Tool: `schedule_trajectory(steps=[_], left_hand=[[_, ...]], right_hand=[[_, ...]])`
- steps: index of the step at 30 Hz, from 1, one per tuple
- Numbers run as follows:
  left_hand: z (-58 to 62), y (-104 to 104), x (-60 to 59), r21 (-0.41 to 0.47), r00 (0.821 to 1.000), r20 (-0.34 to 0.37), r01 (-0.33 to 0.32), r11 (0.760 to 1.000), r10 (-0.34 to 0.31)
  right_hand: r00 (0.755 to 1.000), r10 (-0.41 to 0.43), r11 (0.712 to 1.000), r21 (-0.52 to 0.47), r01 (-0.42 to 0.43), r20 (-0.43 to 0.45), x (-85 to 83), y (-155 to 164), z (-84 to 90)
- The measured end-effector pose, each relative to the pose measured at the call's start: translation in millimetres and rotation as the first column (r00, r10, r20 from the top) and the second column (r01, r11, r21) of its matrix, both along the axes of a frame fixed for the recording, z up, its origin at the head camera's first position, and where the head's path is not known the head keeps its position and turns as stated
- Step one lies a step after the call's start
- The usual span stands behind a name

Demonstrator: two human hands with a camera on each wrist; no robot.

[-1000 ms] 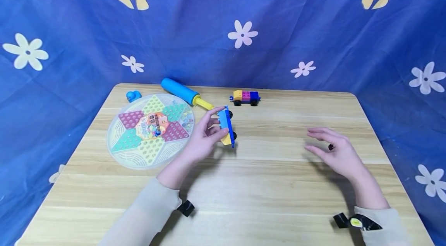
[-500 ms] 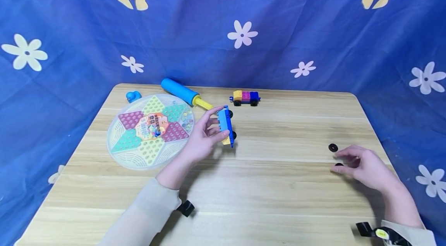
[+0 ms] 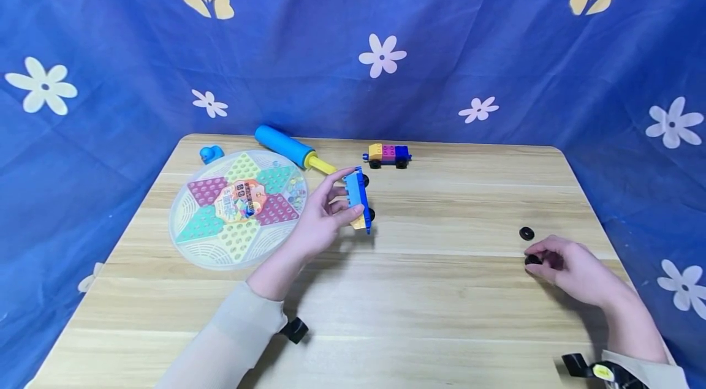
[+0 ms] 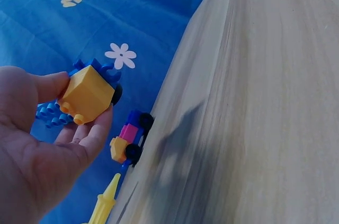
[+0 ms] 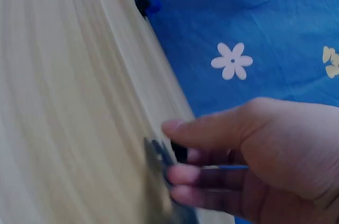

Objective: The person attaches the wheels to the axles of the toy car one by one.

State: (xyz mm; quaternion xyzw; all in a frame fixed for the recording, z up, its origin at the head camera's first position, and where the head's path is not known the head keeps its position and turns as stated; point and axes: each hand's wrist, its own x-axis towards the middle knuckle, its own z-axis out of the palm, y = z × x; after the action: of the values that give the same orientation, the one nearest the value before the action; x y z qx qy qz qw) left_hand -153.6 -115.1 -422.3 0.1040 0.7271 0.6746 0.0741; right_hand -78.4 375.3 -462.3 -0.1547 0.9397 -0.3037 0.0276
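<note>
Raised over the middle of the table, my left hand (image 3: 322, 214) grips a toy block car (image 3: 357, 199) tipped on end. The car has light-blue and yellow bricks on a dark-blue base with black wheels. At the table's right side, my right hand (image 3: 579, 269) pinches a small black wheel (image 3: 532, 260) between thumb and fingers. A second black wheel (image 3: 526, 233) lies just beyond those fingertips. In the right wrist view, the fingers partly cover the pinched wheel (image 5: 179, 152).
Another block car (image 3: 388, 155), yellow, pink and blue, stands at the back of the table (image 3: 441, 315). On the left are a round Chinese checkers board (image 3: 184, 248), a blue rubber duck (image 3: 211, 153) and a blue tube with yellow handle (image 3: 284, 145). A blue flowered cloth (image 3: 309, 27) hangs behind.
My right hand has moved right and toward me, exposing two black wheels on the table, and its fingers have closed on the nearer one. My left hand keeps the car in place.
</note>
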Motion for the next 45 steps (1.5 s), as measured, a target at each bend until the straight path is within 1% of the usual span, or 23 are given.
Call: schedule_trajectory(steps=[4,7,9,14,16,18,21,22,25,28,31,35,37,41,45], left_hand=[[3.2,1,1.0,0.008,1.0,-0.001,0.012,1.0,-0.012],[7.1,3,2.5,0.014,1.0,0.004,0.021,1.0,-0.021],[10.3,5,3.9,0.012,1.0,0.008,0.024,1.0,-0.024],[17.3,11,7.2,0.01,0.999,0.02,0.032,0.999,-0.032],[19.1,13,8.3,0.011,0.999,0.017,0.039,0.999,-0.039],[20.3,16,8.8,0.014,0.999,0.01,0.044,0.999,-0.044],[22.0,19,9.6,0.033,0.998,0.0,0.059,0.998,-0.059],[22.7,21,9.9,0.041,0.998,0.001,0.064,0.997,-0.064],[25.1,24,11.3,0.058,0.997,0.003,0.08,0.995,-0.08],[27.6,27,12.9,0.058,0.996,0.005,0.087,0.995,-0.088],[28.5,30,13.7,0.058,0.995,0.002,0.097,0.994,-0.098],[27.7,33,13.9,0.063,0.994,-0.005,0.108,0.992,-0.108],[27.1,34,13.9,0.064,0.994,-0.01,0.111,0.992,-0.11],[26.4,36,13.5,0.072,0.993,-0.008,0.12,0.99,-0.12],[25.5,37,12.6,0.102,0.99,0.008,0.136,0.985,-0.138]], right_hand=[[0.995,0.053,0.997,-0.043,-0.057,-0.09,-4.2,-14,9.1],[0.983,0.1,0.989,-0.091,-0.115,-0.155,-9.5,-29,22.4],[0.974,0.122,0.984,-0.103,-0.143,-0.189,-13.6,-41,32.5],[0.959,0.137,0.982,-0.091,-0.164,-0.25,-23.4,-72,55.2],[0.949,0.142,0.977,-0.114,-0.18,-0.28,-26.5,-85,61.1],[0.937,0.155,0.964,-0.158,-0.212,-0.312,-29.5,-98,65.7],[0.92,0.173,0.938,-0.225,-0.263,-0.353,-32.3,-119,71.9],[0.913,0.182,0.929,-0.24,-0.281,-0.365,-33.0,-126,73.9],[0.897,0.199,0.915,-0.252,-0.314,-0.396,-33.6,-146,79.4],[0.884,0.215,0.909,-0.247,-0.337,-0.415,-33.4,-162,82.5],[0.88,0.233,0.896,-0.261,-0.36,-0.414,-32.9,-175,82.3],[0.874,0.266,0.864,-0.301,-0.403,-0.406,-32.9,-189,78.2],[0.869,0.275,0.853,-0.312,-0.418,-0.411,-33.2,-195,75.9],[0.86,0.267,0.847,-0.32,-0.425,-0.435,-34.0,-205,73.1],[0.854,0.264,0.839,-0.33,-0.432,-0.448,-35.2,-214,72.4]])
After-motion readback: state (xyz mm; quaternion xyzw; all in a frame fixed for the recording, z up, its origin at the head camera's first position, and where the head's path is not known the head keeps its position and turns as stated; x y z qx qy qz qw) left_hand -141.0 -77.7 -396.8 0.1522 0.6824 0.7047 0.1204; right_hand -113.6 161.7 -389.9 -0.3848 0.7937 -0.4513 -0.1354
